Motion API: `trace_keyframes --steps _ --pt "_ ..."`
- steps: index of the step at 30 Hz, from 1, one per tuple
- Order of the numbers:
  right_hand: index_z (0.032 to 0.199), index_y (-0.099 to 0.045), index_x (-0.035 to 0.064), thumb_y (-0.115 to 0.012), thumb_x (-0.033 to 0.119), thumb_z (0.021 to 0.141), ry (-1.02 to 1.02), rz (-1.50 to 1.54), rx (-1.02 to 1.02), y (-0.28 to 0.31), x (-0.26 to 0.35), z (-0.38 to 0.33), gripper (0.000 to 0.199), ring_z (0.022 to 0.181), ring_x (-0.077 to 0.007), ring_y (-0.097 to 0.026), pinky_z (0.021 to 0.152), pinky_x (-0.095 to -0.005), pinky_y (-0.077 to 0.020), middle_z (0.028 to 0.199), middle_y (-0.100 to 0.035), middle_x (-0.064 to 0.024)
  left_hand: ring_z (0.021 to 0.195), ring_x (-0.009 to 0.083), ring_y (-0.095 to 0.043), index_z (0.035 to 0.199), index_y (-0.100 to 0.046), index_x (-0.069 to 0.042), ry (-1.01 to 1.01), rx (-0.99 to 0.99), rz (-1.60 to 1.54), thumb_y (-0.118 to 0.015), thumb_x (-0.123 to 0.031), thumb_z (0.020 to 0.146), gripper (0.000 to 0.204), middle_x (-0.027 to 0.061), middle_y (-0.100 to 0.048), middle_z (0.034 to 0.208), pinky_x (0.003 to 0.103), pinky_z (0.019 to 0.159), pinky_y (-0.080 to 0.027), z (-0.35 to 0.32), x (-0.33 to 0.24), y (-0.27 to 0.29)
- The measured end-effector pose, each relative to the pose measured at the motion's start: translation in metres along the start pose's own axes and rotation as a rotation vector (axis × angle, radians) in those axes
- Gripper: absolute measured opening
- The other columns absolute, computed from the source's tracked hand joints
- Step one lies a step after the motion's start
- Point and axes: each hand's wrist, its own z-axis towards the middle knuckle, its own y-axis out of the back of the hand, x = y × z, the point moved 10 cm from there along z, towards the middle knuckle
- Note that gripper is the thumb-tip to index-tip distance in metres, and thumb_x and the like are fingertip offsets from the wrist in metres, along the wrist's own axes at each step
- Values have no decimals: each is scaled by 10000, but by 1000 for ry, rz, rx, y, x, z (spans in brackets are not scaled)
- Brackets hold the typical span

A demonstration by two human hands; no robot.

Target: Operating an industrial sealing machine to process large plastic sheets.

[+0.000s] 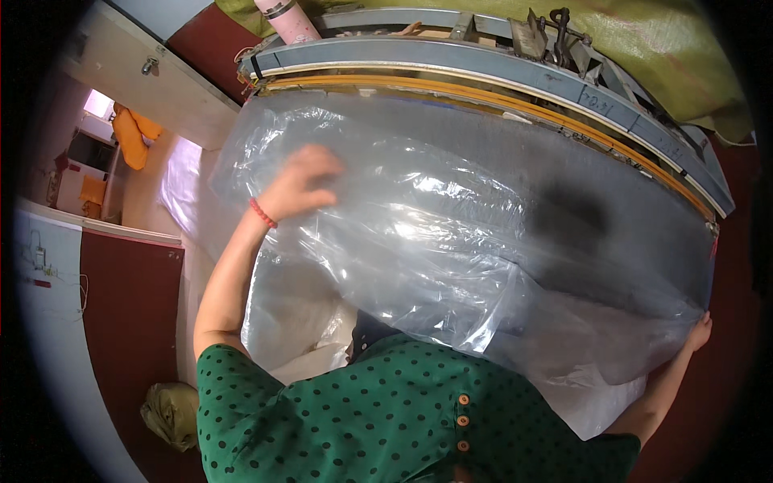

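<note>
A large clear plastic sheet point(451, 217), creased and shiny, lies across a grey work surface point(636, 201) and hangs over its near edge toward my body. My left hand point(302, 179) is over the left part of the sheet, blurred by motion. Its thumb stands apart from the fingers and nothing shows in its grasp; whether it touches the plastic is unclear. At the far right, my right hand point(700, 331) is closed on the sheet's edge by the corner of the surface, its fingertips partly hidden.
Along the back runs a long grey metal bar point(419, 56) with an orange strip point(483, 98) before it. Behind stand a pink bottle point(290, 20) and a metal clamp point(560, 36). An open door point(153, 72) is at left; a bag point(171, 414) sits on the lower left floor.
</note>
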Motion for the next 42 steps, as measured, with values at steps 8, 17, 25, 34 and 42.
trace_keyframes --steps 8,17,25,34,42 --pt "1006 -551 17 -367 480 840 -23 22 -46 8 -5 0 525 910 -384 -511 746 -421 -399 960 -566 -206 818 178 -540 802 -586 -35 -16 -109 -164 -605 -166 772 136 35 -588 785 297 745 -411 -1 -13 2" --pt "961 -565 -13 -424 419 854 -24 302 -82 11 -18 -4 467 794 -262 -546 722 -336 -410 877 -595 -154 582 102 -509 766 -593 -10 434 -398 -353 -615 -128 766 120 11 -571 654 212 546 -405 38 50 -16" --pt "957 -563 -10 -495 380 844 -239 1012 35 18 -55 -19 411 792 -165 -527 728 -284 -419 876 -574 -58 698 198 -534 767 -585 -15 222 -447 67 -660 -109 685 146 68 -564 734 273 614 -432 67 14 -8" --pt "929 -574 -10 -518 319 843 -248 1139 -34 24 -64 -13 345 788 -161 -533 717 -293 -438 877 -578 -74 723 203 -509 781 -571 -24 173 -376 75 -658 -86 674 151 70 -545 758 283 632 -418 71 19 -17" --pt "858 -630 37 -476 140 807 -69 845 -234 54 82 12 192 725 -133 -559 657 -262 -444 796 -612 -14 679 106 -469 861 -514 -52 559 -872 -555 -432 -157 833 136 -6 -496 771 249 619 -407 55 68 19"
